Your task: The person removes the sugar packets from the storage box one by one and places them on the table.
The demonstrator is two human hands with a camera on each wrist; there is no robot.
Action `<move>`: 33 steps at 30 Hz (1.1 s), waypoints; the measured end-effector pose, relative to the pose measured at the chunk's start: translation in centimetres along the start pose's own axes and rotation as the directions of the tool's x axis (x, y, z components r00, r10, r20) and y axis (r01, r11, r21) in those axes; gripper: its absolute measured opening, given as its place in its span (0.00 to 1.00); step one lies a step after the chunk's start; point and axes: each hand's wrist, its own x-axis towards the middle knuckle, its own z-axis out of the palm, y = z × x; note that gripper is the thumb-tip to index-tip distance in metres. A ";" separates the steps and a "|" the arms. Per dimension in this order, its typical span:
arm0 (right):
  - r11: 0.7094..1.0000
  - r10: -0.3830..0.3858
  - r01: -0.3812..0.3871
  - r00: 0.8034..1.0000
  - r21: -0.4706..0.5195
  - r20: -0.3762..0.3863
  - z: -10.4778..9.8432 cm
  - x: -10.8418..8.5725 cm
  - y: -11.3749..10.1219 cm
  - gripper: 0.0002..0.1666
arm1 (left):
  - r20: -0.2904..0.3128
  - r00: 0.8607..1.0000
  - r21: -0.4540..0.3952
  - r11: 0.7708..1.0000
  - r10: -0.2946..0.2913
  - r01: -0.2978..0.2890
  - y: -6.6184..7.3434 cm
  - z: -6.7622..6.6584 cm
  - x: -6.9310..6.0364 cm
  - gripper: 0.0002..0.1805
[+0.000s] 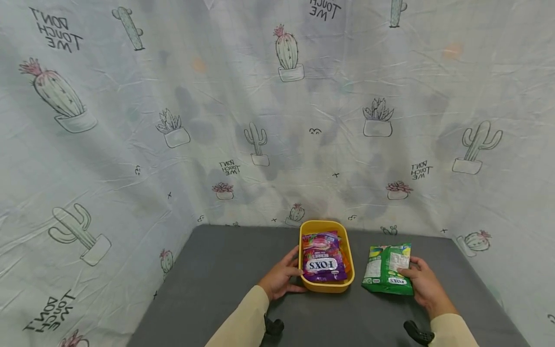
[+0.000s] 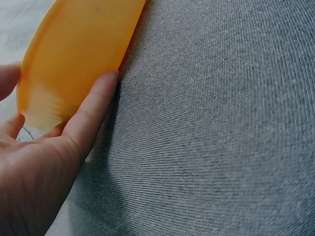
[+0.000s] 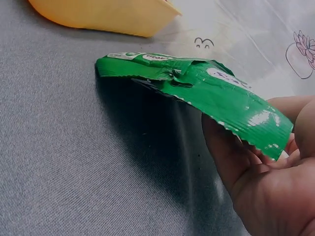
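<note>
At the left, a pale cloth (image 1: 147, 86) with drawings of potted cacti and dark lettering hangs down to the edge of the dark grey surface (image 1: 234, 270), continuing along the far side and round to the right. From the near left comes a cream left sleeve (image 1: 243, 318), with a black device (image 1: 274, 326) by its cuff. The two hands are apart. The left hand (image 1: 282, 278) grips the left side of a yellow container (image 1: 327, 289), its digits spread over the outer wall; the left wrist view shows one along the lower edge and another up at the rim. The container is on the surface, a little right of the middle, its far end close to the cloth. Inside it lies a purple packet (image 1: 322, 255) marked FOX'S and BERRIES, the lettering upside down as the head camera sees it; right of that, something orange (image 1: 345, 260) shows, partly covered. Farther right, apart from the container, is a green packet (image 1: 386, 270) with pale printed panels and a FOX'S label. The right hand (image 1: 427, 284) pinches its right side, thumb on top and fingers beneath; its near edge stands raised off the surface, over a dark shadow. At the near right are a cream right sleeve (image 1: 453, 331) and a second black device (image 1: 417, 332).
</note>
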 end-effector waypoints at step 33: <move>0.974 0.154 -0.181 0.970 -0.138 -0.188 -2.4 -1.3 0.1 0.38 | -0.005 1.000 0.002 1.000 0.002 -0.002 -0.1 -0.1 -0.1 0.49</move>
